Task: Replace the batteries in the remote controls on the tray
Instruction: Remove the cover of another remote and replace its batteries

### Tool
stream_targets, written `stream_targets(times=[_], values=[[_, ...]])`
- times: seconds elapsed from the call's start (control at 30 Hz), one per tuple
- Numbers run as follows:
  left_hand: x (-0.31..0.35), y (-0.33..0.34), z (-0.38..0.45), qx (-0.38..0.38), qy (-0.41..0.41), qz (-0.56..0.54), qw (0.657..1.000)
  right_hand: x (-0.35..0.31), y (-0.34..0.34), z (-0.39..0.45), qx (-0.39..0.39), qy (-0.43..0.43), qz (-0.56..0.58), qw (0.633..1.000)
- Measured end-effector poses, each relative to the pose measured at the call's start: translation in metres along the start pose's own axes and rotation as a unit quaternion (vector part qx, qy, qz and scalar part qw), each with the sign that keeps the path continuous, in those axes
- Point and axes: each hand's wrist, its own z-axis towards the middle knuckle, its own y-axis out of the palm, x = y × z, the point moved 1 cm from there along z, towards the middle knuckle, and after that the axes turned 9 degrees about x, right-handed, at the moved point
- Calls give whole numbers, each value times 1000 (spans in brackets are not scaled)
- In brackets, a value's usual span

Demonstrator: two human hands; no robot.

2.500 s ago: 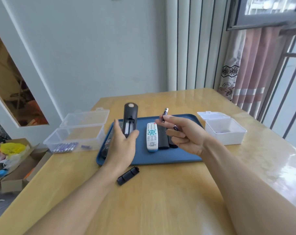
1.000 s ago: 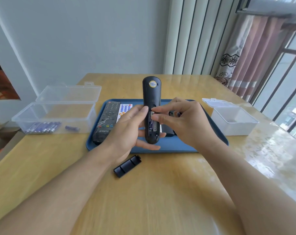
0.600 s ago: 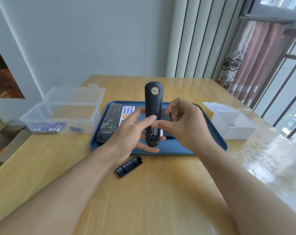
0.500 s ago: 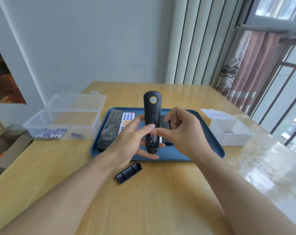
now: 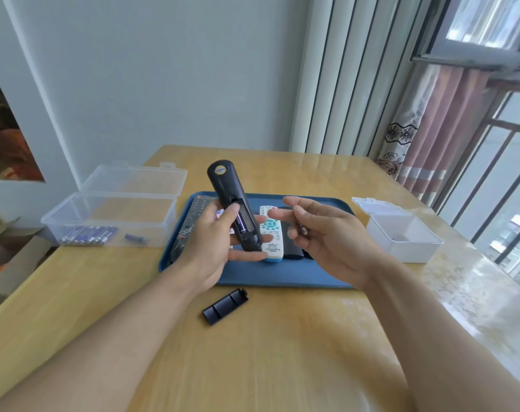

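Left hand has its fingers wrapped round a black remote, holding it back-side up and tilted over the blue tray, thumb resting right beside the uncovered battery bay. You can see one battery seated in the bay, dark with some lettering on it. Right hand floats just to the right of the remote, not touching it, index finger and thumb stretched out loose while the lower fingers curl in around a small dark thing with a metal end, looks like another battery but it's too hidden to be sure. Black battery cover lies inside-up on the tabletop just in front of the tray's near edge. On the tray itself: a white remote with green buttons, a dark remote just right of it, and another black remote on the left, partly behind the left hand. Clear plastic box with its lid flipped open sits left of the tray with a row of purple batteries inside plus one loose one. Small white box, lid also open, sits to the right of the tray.
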Motion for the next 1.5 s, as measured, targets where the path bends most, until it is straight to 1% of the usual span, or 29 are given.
stream_targets(times=[0.13,0.3,0.37,0.57,0.63,0.73,0.83,0.97,1.13,1.37,1.43,1.5], values=[[2,-3,1,11,3,6,1000,1,6,-2,-59,10,18,998],[1,-1,0,-4,8,23,1000,4,7,-1,-99,23,39,994],[1,-1,-1,-17,5,27,999,5,7,-2,-98,15,27,995],[0,-1,-2,-36,-2,23,999,9,5,2,-75,4,39,996],[-2,-1,-1,-34,-3,22,999,10,5,3,-68,-11,22,997],[-3,-1,0,-33,-1,22,999,14,5,5,-39,-44,-35,998],[-4,-1,0,-32,1,23,999,16,6,6,-29,-43,-28,998],[-4,-1,0,-28,5,25,999,14,5,6,-33,-34,1,999],[-2,0,-2,-24,8,33,999,15,5,6,-52,-29,1,998],[-2,3,-3,-13,31,49,998,14,6,5,-95,18,42,994],[-2,3,-4,-13,32,49,998,15,7,5,-96,22,37,994],[-2,3,-4,-10,24,36,999,17,7,4,-80,11,14,997]])
